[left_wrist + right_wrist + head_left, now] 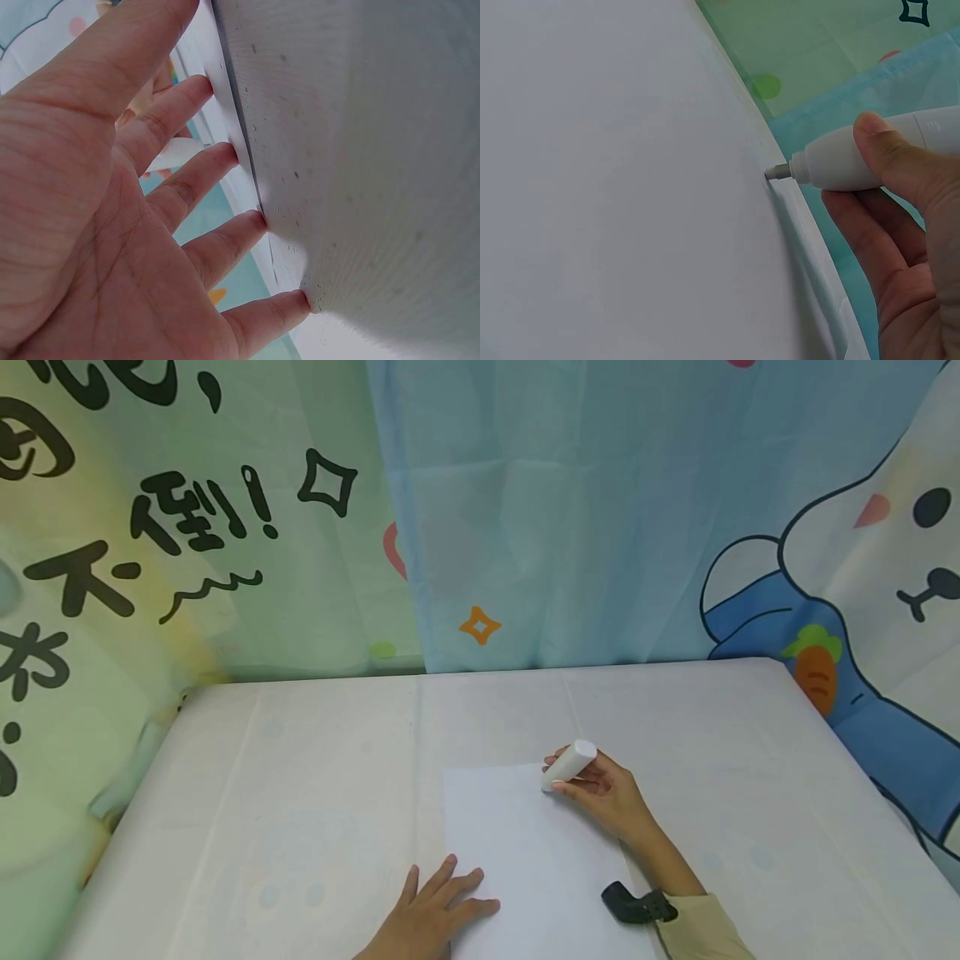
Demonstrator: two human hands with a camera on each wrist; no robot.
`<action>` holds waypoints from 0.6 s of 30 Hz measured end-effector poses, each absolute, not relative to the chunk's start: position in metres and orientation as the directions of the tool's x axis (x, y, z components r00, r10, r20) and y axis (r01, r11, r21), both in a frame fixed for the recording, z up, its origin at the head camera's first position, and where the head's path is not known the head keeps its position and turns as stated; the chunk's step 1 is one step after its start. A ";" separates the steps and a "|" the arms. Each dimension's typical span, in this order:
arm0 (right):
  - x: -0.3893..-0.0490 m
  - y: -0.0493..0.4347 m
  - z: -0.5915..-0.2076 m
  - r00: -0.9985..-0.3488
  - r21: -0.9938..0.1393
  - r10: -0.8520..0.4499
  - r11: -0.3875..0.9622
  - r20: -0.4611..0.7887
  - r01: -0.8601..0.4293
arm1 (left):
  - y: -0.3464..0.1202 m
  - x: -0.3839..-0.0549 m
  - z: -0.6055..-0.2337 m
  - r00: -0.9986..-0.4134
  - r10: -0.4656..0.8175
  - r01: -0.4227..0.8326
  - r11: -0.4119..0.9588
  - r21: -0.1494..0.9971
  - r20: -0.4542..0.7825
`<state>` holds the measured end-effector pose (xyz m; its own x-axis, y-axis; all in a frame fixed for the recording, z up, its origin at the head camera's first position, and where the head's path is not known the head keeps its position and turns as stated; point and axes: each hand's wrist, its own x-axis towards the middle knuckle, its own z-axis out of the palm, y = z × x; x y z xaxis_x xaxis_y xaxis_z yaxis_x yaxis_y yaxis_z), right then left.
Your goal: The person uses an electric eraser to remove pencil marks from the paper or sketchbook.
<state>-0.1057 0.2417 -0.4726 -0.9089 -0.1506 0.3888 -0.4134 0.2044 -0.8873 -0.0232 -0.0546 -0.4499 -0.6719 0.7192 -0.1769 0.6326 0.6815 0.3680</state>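
Observation:
A white sheet of paper [525, 852] lies on the white-covered table. My right hand [611, 793] holds a thick white electric eraser [568, 764] between thumb and fingers near the sheet's far edge. In the right wrist view, the narrow grey tip of the electric eraser [847, 157] meets the paper [630, 187]. It tilts with its blunt back end up. My left hand [435, 910] lies at the sheet's left edge with fingers spread. Its fingertips [225, 154] touch the white surface in the left wrist view, and nothing is held there.
The white tablecloth [322, 777] spreads around the sheet, with faint fold lines. Behind the table hangs a printed curtain [562, 543] with lettering and a cartoon animal. A black wrist device [637, 906] is on the right forearm, over the sheet's right edge.

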 end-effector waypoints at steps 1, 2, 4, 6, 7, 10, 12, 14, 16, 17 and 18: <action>-0.106 0.242 -0.473 -0.907 -0.886 -0.152 0.203 0.392 -0.417 | -0.055 -0.023 -0.450 -0.671 0.720 0.633 0.681 0.369 -0.177; -0.106 0.242 -0.473 -0.905 -0.885 -0.154 0.201 0.396 -0.421 | -0.055 -0.023 -0.450 -0.671 0.720 0.633 0.680 0.370 -0.177; -0.106 0.242 -0.473 -0.902 -0.882 -0.157 0.199 0.402 -0.428 | -0.055 -0.024 -0.450 -0.671 0.721 0.634 0.679 0.370 -0.174; -0.106 0.242 -0.474 -0.901 -0.881 -0.158 0.199 0.404 -0.429 | -0.055 -0.024 -0.450 -0.671 0.721 0.634 0.679 0.370 -0.174; -0.106 0.242 -0.474 -0.901 -0.881 -0.159 0.199 0.404 -0.430 | -0.055 -0.024 -0.450 -0.671 0.721 0.635 0.679 0.369 -0.173; -0.107 0.242 -0.474 -0.903 -0.883 -0.159 0.196 0.400 -0.426 | -0.054 -0.024 -0.450 -0.672 0.719 0.634 0.682 0.366 -0.175; -0.107 0.243 -0.475 -0.902 -0.884 -0.162 0.190 0.400 -0.426 | -0.054 -0.024 -0.450 -0.673 0.718 0.632 0.682 0.368 -0.177; -0.107 0.243 -0.475 -0.899 -0.883 -0.165 0.186 0.405 -0.432 | -0.054 -0.024 -0.450 -0.673 0.717 0.628 0.684 0.372 -0.182; -0.107 0.243 -0.475 -0.896 -0.879 -0.167 0.187 0.411 -0.438 | -0.054 -0.023 -0.451 -0.673 0.716 0.624 0.684 0.379 -0.186; -0.107 0.243 -0.475 -0.896 -0.879 -0.167 0.188 0.412 -0.439 | -0.054 -0.023 -0.451 -0.673 0.716 0.623 0.683 0.380 -0.185; -0.107 0.243 -0.475 -0.897 -0.879 -0.166 0.191 0.411 -0.438 | -0.054 -0.023 -0.451 -0.673 0.716 0.622 0.683 0.383 -0.184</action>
